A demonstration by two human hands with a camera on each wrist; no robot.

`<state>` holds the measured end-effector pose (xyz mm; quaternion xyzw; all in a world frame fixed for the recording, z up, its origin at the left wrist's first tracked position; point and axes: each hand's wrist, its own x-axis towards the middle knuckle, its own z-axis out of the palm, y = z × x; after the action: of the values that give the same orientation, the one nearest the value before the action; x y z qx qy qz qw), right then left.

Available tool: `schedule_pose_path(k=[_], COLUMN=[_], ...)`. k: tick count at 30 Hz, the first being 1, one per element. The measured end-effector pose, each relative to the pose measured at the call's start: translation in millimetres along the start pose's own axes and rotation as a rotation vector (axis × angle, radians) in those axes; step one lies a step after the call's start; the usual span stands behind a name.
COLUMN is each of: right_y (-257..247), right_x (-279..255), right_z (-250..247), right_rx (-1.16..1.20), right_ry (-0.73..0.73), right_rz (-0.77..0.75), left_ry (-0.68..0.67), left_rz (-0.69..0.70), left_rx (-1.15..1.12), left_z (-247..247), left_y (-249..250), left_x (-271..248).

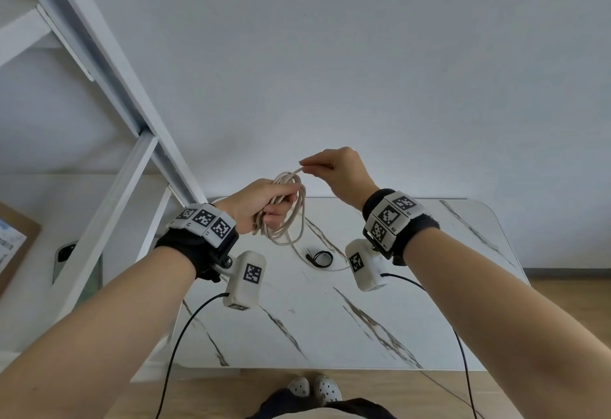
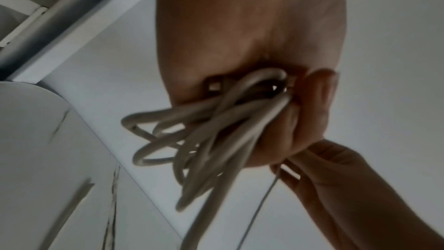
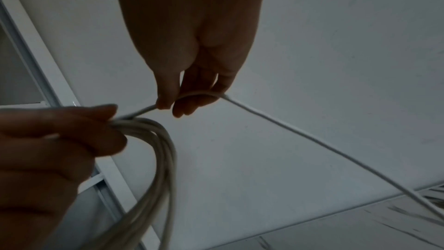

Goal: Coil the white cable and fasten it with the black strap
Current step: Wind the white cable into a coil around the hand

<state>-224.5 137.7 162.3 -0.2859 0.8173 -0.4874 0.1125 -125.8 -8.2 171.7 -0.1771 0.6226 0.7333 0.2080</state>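
My left hand (image 1: 264, 208) grips a bundle of several loops of the white cable (image 1: 292, 220) above the table's far edge; the loops (image 2: 204, 136) hang down from its curled fingers. My right hand (image 1: 330, 167), up and to the right, pinches the free strand of the cable (image 3: 192, 95) between thumb and fingers, close to the bundle. From that pinch the loose strand (image 3: 312, 140) runs down to the table. The black strap (image 1: 320, 258) lies curled in a small ring on the marble table (image 1: 429, 286), below and between both hands.
A white metal frame (image 1: 109, 87) slants up at the left, close to my left hand. A phone (image 1: 66, 253) lies on a lower surface at the left. Black sensor wires (image 1: 185, 326) hang from both wrists. My feet (image 1: 314, 389) stand at the table's near edge.
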Motion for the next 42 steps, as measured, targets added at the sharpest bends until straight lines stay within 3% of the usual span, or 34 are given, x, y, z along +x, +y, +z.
schedule_pose_path(k=[11, 17, 29, 36, 42], right_y=[9, 23, 40, 47, 50], right_x=[-2, -6, -28, -43, -55], right_z=[25, 46, 56, 53, 35], right_rx=[-0.007, -0.041, 0.057, 0.031, 0.137], right_ry=[0.05, 0.046, -0.092, -0.268, -0.112], right_rz=[0.038, 0.147, 0.225, 0.266, 0.297], left_ry=[-0.113, -0.153, 0.025, 0.067, 0.154], left_rz=[0.07, 0.157, 0.345, 0.36, 0.348], left_rx=[-0.382, -0.49, -0.728, -0.859, -0.888], left_z=[-1, 5, 6, 11, 10], left_y=[15, 25, 43, 49, 52], left_x=[-10, -16, -4, 13, 29])
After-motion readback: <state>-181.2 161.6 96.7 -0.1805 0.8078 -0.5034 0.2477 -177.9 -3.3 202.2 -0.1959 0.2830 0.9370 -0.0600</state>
